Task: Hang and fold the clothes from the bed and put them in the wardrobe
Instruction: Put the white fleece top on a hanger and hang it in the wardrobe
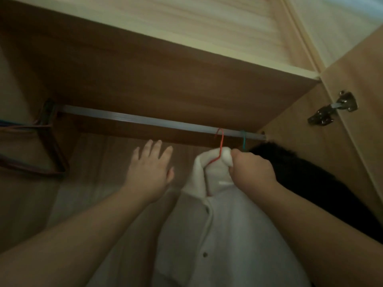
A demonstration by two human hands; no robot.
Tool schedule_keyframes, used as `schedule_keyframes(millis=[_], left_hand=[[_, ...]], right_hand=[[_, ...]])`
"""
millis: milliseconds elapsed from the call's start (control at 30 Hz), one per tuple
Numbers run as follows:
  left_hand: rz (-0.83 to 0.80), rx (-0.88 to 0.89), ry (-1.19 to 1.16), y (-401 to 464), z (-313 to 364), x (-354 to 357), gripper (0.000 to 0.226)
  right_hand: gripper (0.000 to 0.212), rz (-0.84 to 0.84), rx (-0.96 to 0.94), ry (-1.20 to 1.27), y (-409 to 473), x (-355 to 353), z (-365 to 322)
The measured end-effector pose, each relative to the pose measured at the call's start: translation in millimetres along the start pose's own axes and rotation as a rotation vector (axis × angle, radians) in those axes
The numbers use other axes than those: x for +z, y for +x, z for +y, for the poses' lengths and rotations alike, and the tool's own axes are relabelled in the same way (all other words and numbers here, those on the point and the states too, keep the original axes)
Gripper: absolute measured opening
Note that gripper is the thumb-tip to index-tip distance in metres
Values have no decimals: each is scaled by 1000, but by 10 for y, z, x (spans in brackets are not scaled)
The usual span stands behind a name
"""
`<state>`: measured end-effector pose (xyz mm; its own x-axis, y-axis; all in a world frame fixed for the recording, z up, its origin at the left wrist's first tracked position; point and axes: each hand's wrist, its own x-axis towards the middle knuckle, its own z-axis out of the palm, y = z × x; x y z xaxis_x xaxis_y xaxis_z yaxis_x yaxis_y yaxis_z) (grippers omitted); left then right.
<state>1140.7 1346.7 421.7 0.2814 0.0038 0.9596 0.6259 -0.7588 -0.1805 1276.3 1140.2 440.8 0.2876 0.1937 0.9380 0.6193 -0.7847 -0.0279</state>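
A: White shirt [228,235] on a red hanger [220,148], inside the wardrobe [165,83]. Hook sits over the metal rail [145,119], toward the rail's right end.

B: Hands?

A: Right hand [251,169] clenched around the bunched collar, just below the hook and to its right. Thumb side touches the fabric. Left hand [150,169] released, fingers straight and spread, held up beside the shirt on its left, apart from it, below the rail.

B: Does the left hand touch anything?

A: Cannot tell whether it touches the back panel. It grips nothing.

B: What hangs next to the shirt?

A: Dark garment [306,183] just to the right, against the wardrobe's right side wall. Its teal hook [243,139] is over the rail, close beside the red one. The right forearm crosses in front of it.

B: Left end of the rail?

A: Cluster of bare hangers [41,146], dark red and bluish, near the left wall, well apart from both hands.

B: Anything else?

A: Metal hinge [333,109] on the open door at the right. Pale wood panel above the compartment. Picture dim, somewhat blurred.
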Motion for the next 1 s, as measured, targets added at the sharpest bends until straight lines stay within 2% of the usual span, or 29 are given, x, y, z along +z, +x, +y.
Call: schedule_keyframes(millis=[267,433,567,733,1000], left_hand=[[138,-12,17,519,98,295,65],[165,1,22,693,280,469,64],[157,10,12,710,406,605,68],[120,17,22,684,465,668,75],[123,10,-20,523,370,620,67]], right_hand=[[28,60,-31,-40,675,346,149],[27,39,-15,-46,837,462,315],[31,7,-25,-63,837,653,336],[32,58,-76,-43,895,753,182],[31,18,-95,-59,788,693,167]])
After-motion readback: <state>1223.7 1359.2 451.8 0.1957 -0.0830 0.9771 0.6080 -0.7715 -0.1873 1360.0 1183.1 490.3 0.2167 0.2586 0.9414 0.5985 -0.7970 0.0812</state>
